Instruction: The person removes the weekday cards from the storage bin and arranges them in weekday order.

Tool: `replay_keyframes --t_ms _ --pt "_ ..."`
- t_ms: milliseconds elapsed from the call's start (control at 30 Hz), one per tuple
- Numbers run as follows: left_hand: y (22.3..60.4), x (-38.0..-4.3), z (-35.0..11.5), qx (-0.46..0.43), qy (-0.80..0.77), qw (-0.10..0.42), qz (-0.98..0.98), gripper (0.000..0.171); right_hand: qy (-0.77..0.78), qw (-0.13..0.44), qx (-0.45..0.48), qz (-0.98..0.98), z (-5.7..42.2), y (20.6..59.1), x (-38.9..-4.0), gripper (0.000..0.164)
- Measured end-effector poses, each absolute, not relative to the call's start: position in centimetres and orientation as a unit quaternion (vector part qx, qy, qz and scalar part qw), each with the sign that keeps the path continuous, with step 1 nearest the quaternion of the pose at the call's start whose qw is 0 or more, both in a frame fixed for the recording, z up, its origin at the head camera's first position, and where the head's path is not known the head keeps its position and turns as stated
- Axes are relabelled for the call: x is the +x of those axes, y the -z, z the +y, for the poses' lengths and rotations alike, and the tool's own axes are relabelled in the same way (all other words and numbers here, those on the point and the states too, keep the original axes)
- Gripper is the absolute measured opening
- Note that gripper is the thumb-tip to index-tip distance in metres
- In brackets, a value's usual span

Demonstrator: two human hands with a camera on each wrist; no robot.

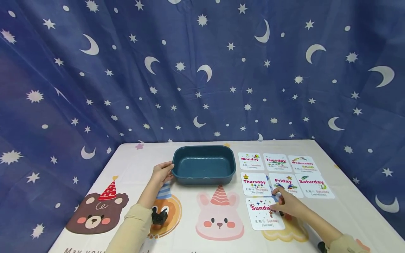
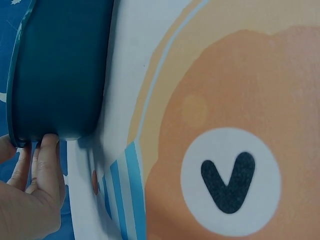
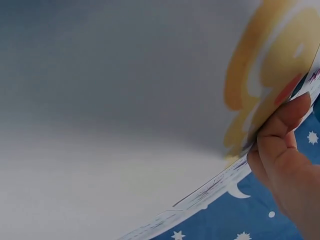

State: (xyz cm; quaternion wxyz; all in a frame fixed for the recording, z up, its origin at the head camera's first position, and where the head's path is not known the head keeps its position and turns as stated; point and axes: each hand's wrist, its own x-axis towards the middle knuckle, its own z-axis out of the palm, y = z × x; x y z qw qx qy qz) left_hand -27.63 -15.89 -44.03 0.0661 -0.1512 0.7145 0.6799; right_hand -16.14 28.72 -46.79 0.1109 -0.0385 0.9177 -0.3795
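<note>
My left hand point(image 1: 162, 173) grips the left end of a dark teal rectangular basin point(image 1: 202, 181). In the left wrist view, the thumb is at the rim and the fingers point(image 2: 49, 150) lie against the outer wall of the basin point(image 2: 60, 75). My right hand point(image 1: 291, 203) is at the right side of the Sunday card point(image 1: 260, 219), thumb on its edge and forefinger above its top right corner. Just beyond that hand lie the Thursday card point(image 1: 253, 178), Friday card point(image 1: 291, 191) and Saturday card point(image 1: 316, 188). The right wrist view shows the hand point(image 3: 285, 155) low by the cards.
Behind them, the Monday card point(image 1: 251, 165), Tuesday card point(image 1: 275, 167) and Wednesday card point(image 1: 299, 167) form the back row. A cartoon-printed cloth point(image 1: 186, 218) covers the table. A blue star-and-moon curtain point(image 1: 190, 98) hangs behind the table.
</note>
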Motion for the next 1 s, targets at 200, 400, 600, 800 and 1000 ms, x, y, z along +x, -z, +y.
replay_keyframes --t_ms 200,400,600,800,1000 --pt "43.9 -27.8 -15.9 -0.145 -0.68 0.069 0.716 0.041 0.396 0.129 -0.022 0.909 28.8 46.6 -16.3 0.052" --pt "44.1 -27.5 -15.8 -0.155 -0.677 0.075 0.715 0.041 0.417 0.139 -0.007 0.898 28.8 46.7 -15.7 0.043" --pt "43.8 -27.2 -15.7 -0.129 -0.678 0.062 0.721 0.041 0.447 0.137 0.018 0.884 28.6 45.9 -15.5 0.035" --pt "43.5 -26.6 -16.1 -0.11 -0.655 0.046 0.746 0.041 0.433 0.091 0.015 0.897 27.8 44.4 -16.1 0.029" --pt "43.5 -26.3 -16.2 -0.075 -0.609 -0.018 0.789 0.037 0.425 0.051 -0.031 0.903 27.0 42.3 -17.1 0.025"
